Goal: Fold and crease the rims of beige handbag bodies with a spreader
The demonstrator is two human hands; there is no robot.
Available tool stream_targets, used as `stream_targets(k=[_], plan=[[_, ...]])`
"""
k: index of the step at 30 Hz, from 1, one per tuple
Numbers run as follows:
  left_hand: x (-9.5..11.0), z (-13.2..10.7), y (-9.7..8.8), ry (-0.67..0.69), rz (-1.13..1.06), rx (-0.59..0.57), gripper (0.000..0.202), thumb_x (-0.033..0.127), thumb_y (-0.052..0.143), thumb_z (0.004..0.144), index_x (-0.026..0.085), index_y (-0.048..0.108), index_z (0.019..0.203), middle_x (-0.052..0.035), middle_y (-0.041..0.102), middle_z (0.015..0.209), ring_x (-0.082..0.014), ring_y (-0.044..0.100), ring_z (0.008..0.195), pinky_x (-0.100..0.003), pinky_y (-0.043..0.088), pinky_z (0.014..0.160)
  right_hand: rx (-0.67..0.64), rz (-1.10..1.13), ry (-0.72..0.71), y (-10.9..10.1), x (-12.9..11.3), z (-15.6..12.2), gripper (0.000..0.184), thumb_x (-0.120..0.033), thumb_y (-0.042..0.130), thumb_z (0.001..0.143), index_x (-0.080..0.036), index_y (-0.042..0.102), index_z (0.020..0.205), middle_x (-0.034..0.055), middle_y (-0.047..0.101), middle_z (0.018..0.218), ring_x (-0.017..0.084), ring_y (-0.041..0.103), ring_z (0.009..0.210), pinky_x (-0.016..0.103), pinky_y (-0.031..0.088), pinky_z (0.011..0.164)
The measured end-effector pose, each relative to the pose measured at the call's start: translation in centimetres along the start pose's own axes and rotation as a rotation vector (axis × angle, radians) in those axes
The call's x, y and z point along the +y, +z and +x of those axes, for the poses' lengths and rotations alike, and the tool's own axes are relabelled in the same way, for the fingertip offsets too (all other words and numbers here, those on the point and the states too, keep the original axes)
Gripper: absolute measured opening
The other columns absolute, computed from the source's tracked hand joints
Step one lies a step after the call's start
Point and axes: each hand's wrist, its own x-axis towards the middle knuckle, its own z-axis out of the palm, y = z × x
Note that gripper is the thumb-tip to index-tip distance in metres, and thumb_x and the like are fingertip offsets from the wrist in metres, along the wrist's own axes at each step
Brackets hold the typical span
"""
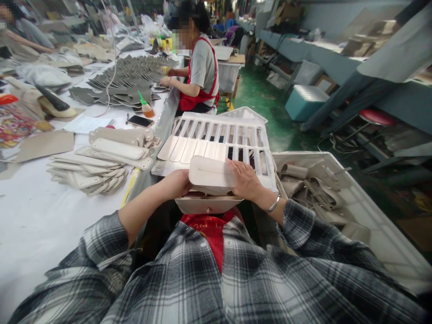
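Grasping pale oblong panel (211, 171) by both ends, over the near edge of the white slotted rack (209, 118), in left hand (180, 183) (fingertips hidden) and in right hand (246, 181) with fingers spread across the top. Could crease along the centre line if pressed unevenly from the ends; might also knock laid-out strips (190, 150) askew if pushed forward too low.

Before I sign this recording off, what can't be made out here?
All in the head view:
Left hand: fingertips hidden behind the pale panel.
Red garment: lettering partly covered by the plaid shirt, otherwise too small to read.
White bin at right: floor covered by beige pieces.
Standing person at right: head cut off by the frame's top edge.
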Motion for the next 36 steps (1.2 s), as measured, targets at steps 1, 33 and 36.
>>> stream_targets(k=[1,33,36], plan=[[-0.1,-0.1,0.2,-0.002,-0.021,-0.022,0.036,0.016,0.057,0.061,0.018,0.067,0.095,-0.0076,0.068,0.100,-0.0302,0.060,0.102,-0.039,0.045,0.094,-0.020,-0.041,-0.009,-0.1,0.1,-0.4,0.079,-0.037,0.057,0.077,-0.006,0.026,0.142,0.0197,0.046,0.127,0.033,0.041,0.113,0.046,0.032,0.095],[-7.3,-4.4,6.6,-0.582,-0.394,0.400,0.062,0.021,0.057,0.070,0.010,0.044,0.130,-0.0159,0.058,0.122,-0.0258,0.056,0.110,-0.041,0.041,0.099,-0.400,-0.168,-0.350,3.1,-2.1,2.3,0.059,-0.053,0.033,0.093,-0.011,0.046,0.131,0.0135,0.062,0.090,0.022,0.058,0.076,0.031,0.034,0.064],[-6.1,-3.7,5.1,-0.519,0.003,0.321,0.065,0.016,0.058,0.069,0.014,0.043,0.132,-0.0176,0.050,0.132,-0.0335,0.043,0.124,-0.052,0.028,0.106,-0.462,-0.166,-0.364,3.0,-2.4,2.8,0.058,-0.051,0.034,0.093,-0.009,0.044,0.131,0.0156,0.062,0.095,0.023,0.060,0.076,0.031,0.036,0.062]])
